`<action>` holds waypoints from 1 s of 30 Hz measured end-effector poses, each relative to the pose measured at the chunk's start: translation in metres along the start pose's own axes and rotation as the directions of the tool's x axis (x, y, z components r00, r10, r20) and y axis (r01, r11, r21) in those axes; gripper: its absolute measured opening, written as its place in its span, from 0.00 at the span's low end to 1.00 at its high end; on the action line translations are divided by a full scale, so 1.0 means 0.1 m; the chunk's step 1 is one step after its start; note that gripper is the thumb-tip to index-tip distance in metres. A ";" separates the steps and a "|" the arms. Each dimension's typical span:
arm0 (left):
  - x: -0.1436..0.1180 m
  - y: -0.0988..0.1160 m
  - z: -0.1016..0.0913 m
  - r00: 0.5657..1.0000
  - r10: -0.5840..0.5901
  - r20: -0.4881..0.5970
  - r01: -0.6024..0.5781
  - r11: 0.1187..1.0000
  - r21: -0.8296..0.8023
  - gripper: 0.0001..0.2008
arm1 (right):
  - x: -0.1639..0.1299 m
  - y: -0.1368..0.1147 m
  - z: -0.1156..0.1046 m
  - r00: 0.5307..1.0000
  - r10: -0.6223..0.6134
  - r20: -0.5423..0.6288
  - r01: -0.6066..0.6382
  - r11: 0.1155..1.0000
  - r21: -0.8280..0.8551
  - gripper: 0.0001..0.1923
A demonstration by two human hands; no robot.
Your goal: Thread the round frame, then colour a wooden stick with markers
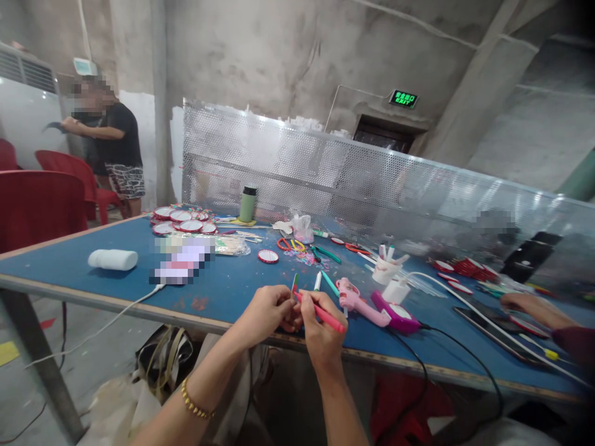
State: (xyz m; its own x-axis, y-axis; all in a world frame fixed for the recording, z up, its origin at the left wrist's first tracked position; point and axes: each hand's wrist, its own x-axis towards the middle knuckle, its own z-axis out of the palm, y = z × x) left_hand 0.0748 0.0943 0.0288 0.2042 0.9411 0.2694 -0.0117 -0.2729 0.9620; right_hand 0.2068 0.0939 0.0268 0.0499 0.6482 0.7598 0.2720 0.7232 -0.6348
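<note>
My left hand [269, 311] is closed at the table's front edge, pinching a small flat stick with a green end [295, 282]. My right hand [321, 331] is wrapped round a red marker [331, 318] like a pen, its tip end close to the left fingers. The fingers hide the lower part of the stick and the marker's tip. Just beyond the hands lie a white marker [318, 281] and a teal marker [329, 283]. To the right of my right hand rests a pink glue gun [357, 298], against a purple-framed object [395, 314].
The blue table [223, 288] carries red-rimmed discs [190, 225], a white bottle [113, 259], a green tumbler [248, 204], pliers [326, 254] and a white cup of markers [387, 271]. Cables hang over the front edge. A co-worker's hand [534, 308] is at right; another person [116, 133] stands behind left.
</note>
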 end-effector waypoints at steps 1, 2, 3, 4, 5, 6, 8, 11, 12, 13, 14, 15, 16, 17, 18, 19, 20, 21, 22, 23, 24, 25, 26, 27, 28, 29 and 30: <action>0.00 0.00 0.00 1.000 0.002 -0.004 -0.002 1.000 0.002 0.12 | 0.00 0.00 0.00 1.000 0.002 0.004 -0.002 1.000 0.000 0.12; 0.00 -0.01 0.00 1.000 0.004 -0.007 -0.004 1.000 0.004 0.12 | 0.00 0.00 0.00 1.000 0.006 0.008 -0.006 1.000 -0.001 0.12; 0.00 -0.01 0.00 1.000 0.005 -0.007 -0.005 1.000 0.007 0.12 | 0.00 0.00 0.00 1.000 0.009 0.011 -0.009 1.000 -0.002 0.12; 0.00 -0.01 0.00 1.000 0.006 -0.008 -0.006 1.000 0.010 0.12 | 0.01 0.00 0.00 1.000 0.011 0.013 -0.011 1.000 -0.005 0.12; 0.00 -0.01 0.00 1.000 0.005 -0.009 -0.005 1.000 0.014 0.12 | 0.01 0.00 0.00 1.000 0.009 0.013 -0.009 1.000 -0.010 0.12; 0.00 0.00 0.00 1.000 0.004 -0.009 -0.004 1.000 0.015 0.12 | 0.01 -0.01 0.00 1.000 0.005 0.011 -0.005 1.000 -0.018 0.12; 0.00 0.01 0.01 1.000 0.002 -0.013 -0.002 1.000 0.008 0.12 | 0.01 -0.02 0.00 1.000 -0.011 0.008 0.011 0.999 -0.034 0.12; -0.01 0.03 0.01 1.000 -0.003 -0.013 0.003 1.000 -0.006 0.12 | 0.02 -0.03 0.00 0.999 -0.035 0.001 0.035 0.998 -0.052 0.12; -0.01 0.03 0.01 1.000 -0.004 -0.012 0.004 1.000 -0.006 0.11 | 0.01 -0.03 0.00 0.999 -0.036 0.000 0.036 0.998 -0.052 0.11; 0.00 0.03 0.01 1.000 -0.004 -0.011 0.004 1.000 -0.003 0.11 | 0.01 -0.03 -0.01 0.999 -0.035 0.001 0.035 0.998 -0.050 0.11; 0.00 0.02 0.01 1.000 -0.002 -0.011 0.002 1.000 0.000 0.11 | 0.01 -0.02 0.00 1.000 -0.031 0.002 0.032 0.999 -0.045 0.11; 0.00 0.02 0.01 1.000 0.000 -0.010 0.000 1.000 0.003 0.11 | 0.01 -0.02 0.00 1.000 -0.025 0.004 0.026 0.999 -0.038 0.12; 0.01 0.01 0.00 1.000 0.004 -0.009 -0.003 1.000 0.005 0.11 | 0.01 -0.01 0.00 1.000 -0.020 0.005 0.020 0.999 -0.033 0.12; 0.01 0.00 0.00 1.000 0.005 -0.007 -0.005 1.000 0.008 0.11 | 0.01 0.00 0.00 1.000 -0.015 0.002 0.015 0.999 -0.032 0.12; 0.02 -0.01 0.00 1.000 0.006 -0.005 -0.006 1.000 0.011 0.12 | 0.01 0.00 0.00 1.000 -0.012 0.000 0.012 0.999 -0.033 0.12; 0.02 -0.01 -0.01 1.000 0.008 -0.004 -0.008 1.000 0.013 0.12 | 0.00 0.01 0.00 1.000 -0.012 -0.003 0.011 0.999 -0.033 0.12; 0.02 -0.02 -0.01 1.000 0.010 -0.004 -0.010 1.000 0.016 0.12 | 0.00 0.02 0.00 1.000 -0.012 -0.005 0.011 0.999 -0.032 0.12; 0.02 -0.02 -0.01 1.000 0.013 -0.003 -0.013 1.000 0.019 0.12 | 0.00 0.02 0.00 1.000 -0.013 -0.007 0.012 0.999 -0.030 0.12; 0.02 -0.03 -0.01 1.000 0.014 -0.002 -0.014 1.000 0.021 0.12 | 0.00 0.02 0.01 1.000 -0.014 -0.009 0.014 1.000 -0.027 0.12; 0.02 -0.03 -0.01 1.000 0.015 0.001 -0.015 1.000 0.020 0.11 | 0.00 0.03 0.01 1.000 -0.013 -0.012 0.013 1.000 -0.022 0.12; 0.02 -0.03 -0.01 1.000 0.015 0.003 -0.015 1.000 0.020 0.11 | 0.00 0.03 0.01 1.000 -0.009 -0.014 0.009 1.000 -0.018 0.12; 0.02 -0.02 -0.01 1.000 0.014 0.005 -0.014 1.000 0.019 0.11 | 0.00 0.03 0.01 1.000 -0.004 -0.016 0.004 1.000 -0.015 0.12; 0.02 -0.02 0.00 1.000 0.013 0.006 -0.014 1.000 0.018 0.11 | 0.00 0.03 0.01 1.000 0.002 -0.018 -0.002 1.000 -0.010 0.12; 0.02 -0.02 0.00 1.000 0.013 0.006 -0.014 1.000 0.018 0.11 | 0.00 0.03 0.01 1.000 0.007 -0.020 -0.008 1.000 -0.005 0.12; 0.02 -0.01 0.00 1.000 0.014 0.006 -0.014 1.000 0.016 0.11 | 0.00 0.03 0.01 1.000 0.012 -0.022 -0.012 1.000 0.000 0.12; 0.02 -0.01 0.00 1.000 0.013 0.006 -0.014 1.000 0.015 0.11 | 0.00 0.03 0.01 1.000 0.016 -0.025 -0.016 1.000 0.004 0.12; 0.02 -0.01 -0.01 1.000 0.013 0.005 -0.013 1.000 0.014 0.11 | 0.00 0.03 0.01 0.999 0.018 -0.026 -0.018 1.000 0.008 0.12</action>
State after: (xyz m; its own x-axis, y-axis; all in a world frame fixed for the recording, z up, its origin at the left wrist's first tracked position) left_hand 0.0748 0.0971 0.0282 0.2093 0.9363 0.2820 -0.0012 -0.2881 0.9576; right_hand 0.2069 0.0963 0.0243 0.0799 0.6545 0.7518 0.2637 0.7135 -0.6492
